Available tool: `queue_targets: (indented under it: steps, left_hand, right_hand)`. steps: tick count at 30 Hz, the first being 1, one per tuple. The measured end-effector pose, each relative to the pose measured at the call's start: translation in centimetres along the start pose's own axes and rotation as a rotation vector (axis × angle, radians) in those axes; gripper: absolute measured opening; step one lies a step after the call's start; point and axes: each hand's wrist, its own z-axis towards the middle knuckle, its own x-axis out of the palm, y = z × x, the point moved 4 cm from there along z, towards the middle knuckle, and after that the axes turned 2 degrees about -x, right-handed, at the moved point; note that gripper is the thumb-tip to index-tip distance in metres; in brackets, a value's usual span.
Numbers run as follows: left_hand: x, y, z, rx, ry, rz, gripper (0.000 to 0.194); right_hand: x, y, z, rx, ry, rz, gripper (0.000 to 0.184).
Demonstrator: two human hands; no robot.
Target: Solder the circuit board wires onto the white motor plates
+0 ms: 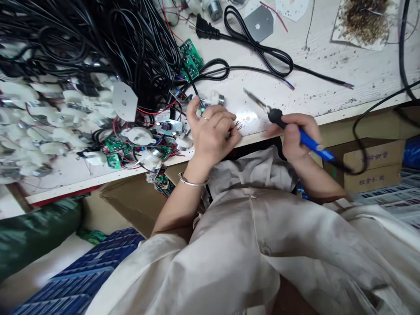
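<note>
My right hand (297,138) grips a blue soldering iron (311,144) by its handle, with the thin metal tip pointing up and left over the white workbench (311,92). The tip is in the air, close to a shiny metal plate (246,118) lying in glare at the bench edge. My left hand (211,133) is curled over thin wires (235,125) near that plate, and their ends stick out past the fingertips. A black wire (197,92) runs into my left hand's grip. A metal-cased component (216,99) lies just beyond my left fingers.
A heap of black cables (98,39) and white wired assemblies (65,118) with green circuit boards (114,148) fills the bench's left. A black power cord (259,48) with a plug lies behind. Brown shavings on paper (364,22) sit far right. Cardboard boxes (370,166) stand below the bench.
</note>
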Motion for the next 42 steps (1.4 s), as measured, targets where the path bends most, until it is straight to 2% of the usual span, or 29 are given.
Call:
queue_targets:
  steps: [2,4,11,14,18,23,30,35,42]
  left_hand:
    - [-0.05,-0.16,-0.01,-0.002,-0.004,0.002,0.009]
    - [-0.08,-0.25,-0.02,-0.003,0.002,-0.006,0.01]
    - [0.32,0.25,0.09,0.023,0.025,-0.032,0.014]
    - [0.43,0.39,0.09,0.03,0.019,-0.028,0.014]
    - [0.44,0.39,0.08,0.014,0.018,-0.029,0.014]
    - [0.38,0.31,-0.07,0.028,0.007,-0.057,0.019]
    - [0.07,0.18,-0.39,0.054,-0.049,-0.11,0.017]
    - [0.22,0.29,-0.49,0.046,-0.05,-0.108,0.016]
    - [-0.06,0.12,-0.62,0.079,-0.084,-0.044,0.014]
  right_hand:
    - [-0.61,-0.17,-0.11,0.053,-0.146,0.093,0.026]
    - [-0.88,-0.21,0.02,0.07,-0.216,0.121,0.031]
    - [-0.6,-0.38,0.59,0.117,-0.097,0.042,0.039]
    - [-0.64,-0.56,0.42,0.124,-0.08,-0.046,0.045]
    - [-0.71,-0.61,0.39,0.13,-0.069,-0.019,0.042]
    - [-0.75,-0.47,0.57,0.11,-0.073,0.088,0.035]
    - [-0.75,-0.76,0.54,0.103,-0.088,0.09,0.038]
    - [-0.61,-0.59,0.73,0.077,-0.072,0.196,0.025]
    - [-0.5,-0.51,0.59,0.094,-0.121,0.113,0.037]
